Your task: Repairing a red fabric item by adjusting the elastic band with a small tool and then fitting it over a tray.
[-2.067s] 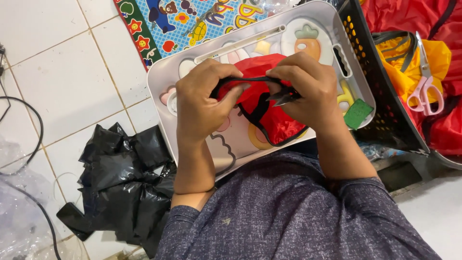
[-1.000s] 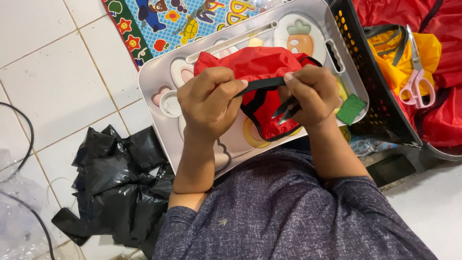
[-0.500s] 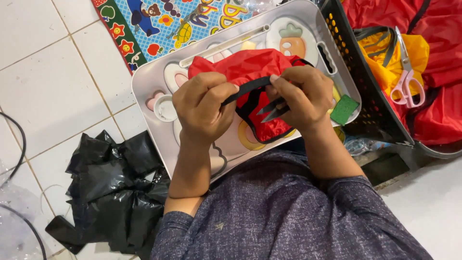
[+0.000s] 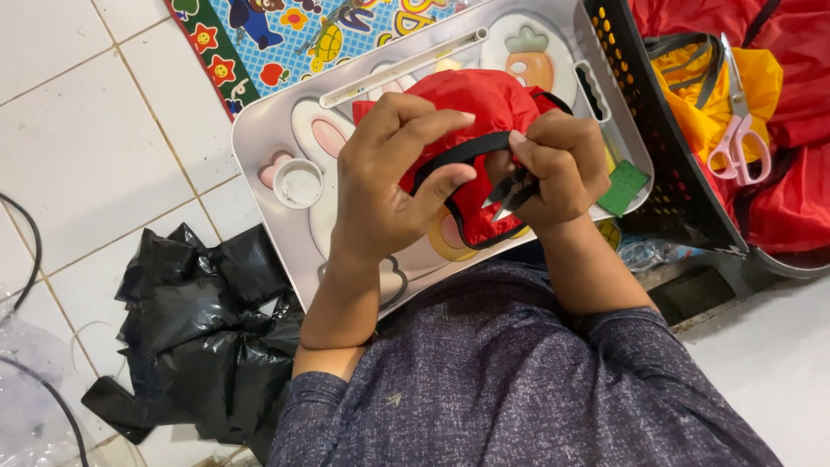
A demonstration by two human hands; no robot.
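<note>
A tray (image 4: 259, 147) rests across the person's lap, above the floor (image 4: 78, 138). Over the tray, the left hand (image 4: 389, 182) and the right hand (image 4: 549, 169) hold a cloth piece (image 4: 484, 95) between them, with a strap (image 4: 458, 154) running from one hand to the other. A small snipper (image 4: 510, 192) lies in the right hand, below the strap. A small cup (image 4: 298, 183) sits on the tray left of the left hand. A square block (image 4: 624, 187) lies at the tray's right edge. Right of the tray stands a basket (image 4: 657, 164); scissors (image 4: 739, 130) lie on fabric (image 4: 804, 104) beyond it. A play mat (image 4: 285, 35) lies behind the tray. Crumpled bags (image 4: 190, 337) lie on the floor to the left.
</note>
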